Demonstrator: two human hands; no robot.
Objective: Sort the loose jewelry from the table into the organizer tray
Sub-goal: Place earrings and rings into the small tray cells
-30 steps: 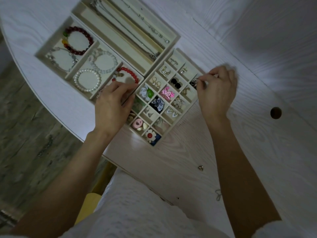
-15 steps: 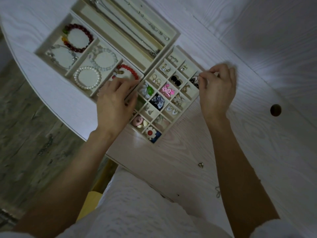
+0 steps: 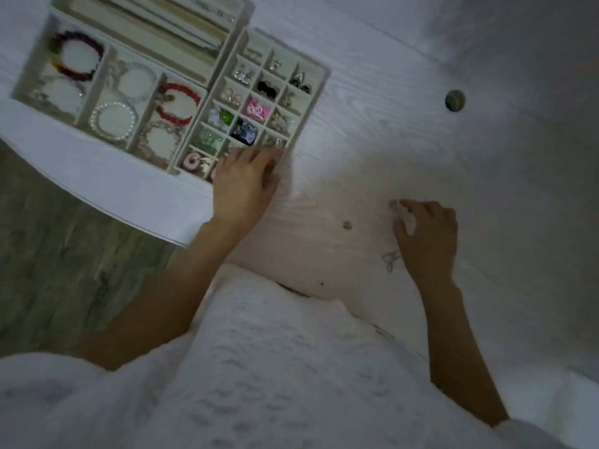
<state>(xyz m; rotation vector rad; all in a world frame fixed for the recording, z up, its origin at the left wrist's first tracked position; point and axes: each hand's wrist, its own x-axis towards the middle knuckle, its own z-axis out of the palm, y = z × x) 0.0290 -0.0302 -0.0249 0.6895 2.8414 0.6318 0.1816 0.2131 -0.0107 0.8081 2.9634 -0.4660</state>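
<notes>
Head view is blurred and dim, so small pieces read only as smudges. The left hand [image 3: 241, 186] lies palm down with straight fingers over the near corner of the earring tray [image 3: 319, 80], covering its nearest compartments; whatever sits under the palm is hidden. Beyond that hand's fingertips the small grid compartments hold a pink piece [image 3: 258, 109], a dark pair of studs [image 3: 267, 88], a green piece [image 3: 226, 117], a black-and-pale piece [image 3: 245, 133] and several silvery earrings too smeared to tell apart. Just left of the hand a pink ring-shaped piece [image 3: 192, 160] lies in the nearest row. Further left, the bracelet tray [image 3: 24, 77] holds a dark red beaded bracelet [image 3: 77, 55], a bright red bracelet [image 3: 177, 102], a pearl bracelet [image 3: 113, 121] and paler bracelets that blur into the lining. The long-slot tray [image 3: 207, 71] beyond is cut off at the frame's top edge; thin chains in it are barely visible.

The right hand [image 3: 426, 236] hovers over the pale surface [image 3: 356, 163] with fingers curled loosely; whether it holds something I cannot tell. A small loose earring [image 3: 347, 225] lies on the surface between the hands, and a thin wire-like piece [image 3: 390, 258] lies just beside the right hand's thumb side. A round hole [image 3: 455, 100] sits well beyond the right hand.
</notes>
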